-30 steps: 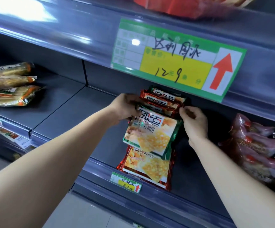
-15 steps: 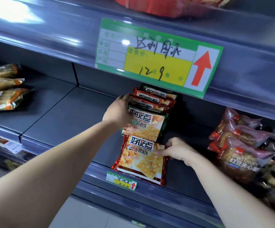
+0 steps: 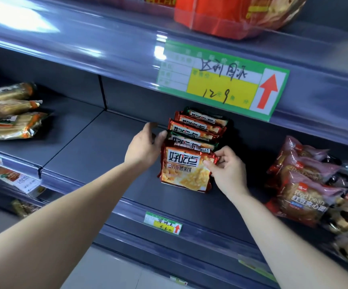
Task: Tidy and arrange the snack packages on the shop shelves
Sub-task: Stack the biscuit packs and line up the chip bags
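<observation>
Red-and-yellow snack packages on a grey-blue shelf.

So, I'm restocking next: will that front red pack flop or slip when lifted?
Probably stiff: the front red pack shows a flat face while propped upright. Its glossy film looks slippery; the right hand pinching its corner might slip.

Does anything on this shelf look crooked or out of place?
Yes. The front red pack, pinched by the right hand, sits askew, and the row behind it is staggered, with green packs mixed among red. The left hand touches its side.
</observation>
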Demonstrator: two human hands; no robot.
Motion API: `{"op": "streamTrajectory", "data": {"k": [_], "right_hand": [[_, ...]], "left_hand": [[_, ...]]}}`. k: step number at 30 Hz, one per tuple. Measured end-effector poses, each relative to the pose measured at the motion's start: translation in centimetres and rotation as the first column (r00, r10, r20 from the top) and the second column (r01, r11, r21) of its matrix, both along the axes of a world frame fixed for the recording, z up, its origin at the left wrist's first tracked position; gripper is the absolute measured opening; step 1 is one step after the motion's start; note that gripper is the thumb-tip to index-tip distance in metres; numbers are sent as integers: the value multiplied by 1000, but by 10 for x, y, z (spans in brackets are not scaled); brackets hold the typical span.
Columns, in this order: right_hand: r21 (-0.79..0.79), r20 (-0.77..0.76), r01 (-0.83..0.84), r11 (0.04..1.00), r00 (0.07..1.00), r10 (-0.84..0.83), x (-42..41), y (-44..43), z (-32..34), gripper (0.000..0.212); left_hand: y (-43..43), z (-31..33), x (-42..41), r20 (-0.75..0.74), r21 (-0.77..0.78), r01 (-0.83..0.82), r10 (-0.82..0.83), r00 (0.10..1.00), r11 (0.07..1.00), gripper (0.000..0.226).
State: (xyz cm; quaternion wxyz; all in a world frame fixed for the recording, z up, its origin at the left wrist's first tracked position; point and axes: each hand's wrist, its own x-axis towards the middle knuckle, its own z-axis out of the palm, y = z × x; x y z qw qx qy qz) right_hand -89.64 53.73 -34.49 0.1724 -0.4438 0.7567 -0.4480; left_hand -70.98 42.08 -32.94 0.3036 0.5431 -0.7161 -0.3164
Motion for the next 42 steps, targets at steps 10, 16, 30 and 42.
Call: {"op": "streamTrajectory", "data": {"k": [10,16,30,42], "right_hand": [[41,-103,68,997,993,-63,7,-1,-6,30],[175,47,102,979,993,-112,11,2,1,74],[-14,591,-227,974,784,191,-1,-25,-11,78],[-82,766,97,992,642,0,-11,-59,7,77]], "left_hand": [[15,-10,6,162,127,254,-273,948,959,28],[14,-7,4,131,161,218,-240,962,963,55],[-38,-13,-13,-661,465,694,-306,685,550,114],[-45,-1,-38,-691,528,561,-61,720,638,86]]}}
